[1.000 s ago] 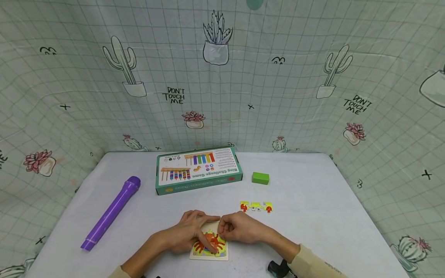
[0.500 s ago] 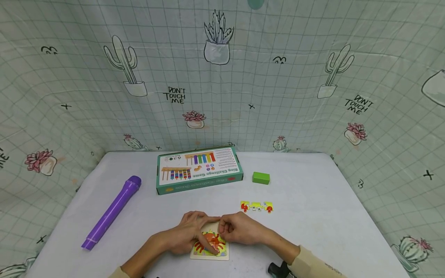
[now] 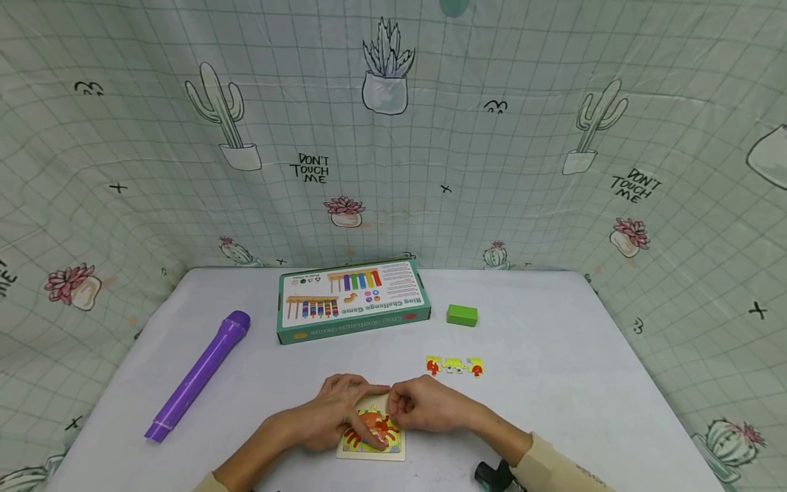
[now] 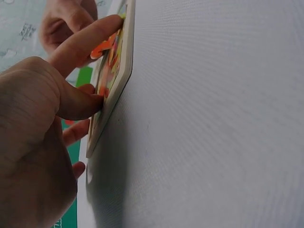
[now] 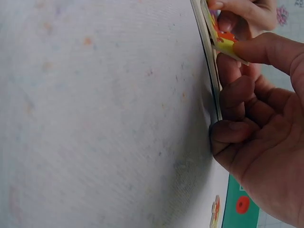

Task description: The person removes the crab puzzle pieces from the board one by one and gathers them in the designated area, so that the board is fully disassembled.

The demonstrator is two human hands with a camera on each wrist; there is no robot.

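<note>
A square wooden puzzle board [image 3: 371,456] with a red crab picture lies near the table's front edge. My left hand [image 3: 326,413] is spread over its left side, thumb and a straight finger touching the picture in the left wrist view. On the board's right side, my right hand [image 3: 429,404] pinches a yellow and red puzzle piece [image 5: 224,43], which sits tilted above the board's edge in the right wrist view; its other fingers curl beside the board. Three puzzle pieces [image 3: 453,367] lie in a row beyond my right hand.
A green and white game box [image 3: 353,301] lies at the back, with a green block [image 3: 462,315] to its right. A purple stick [image 3: 199,376] lies at the left. Something black [image 3: 492,476] is by my right sleeve.
</note>
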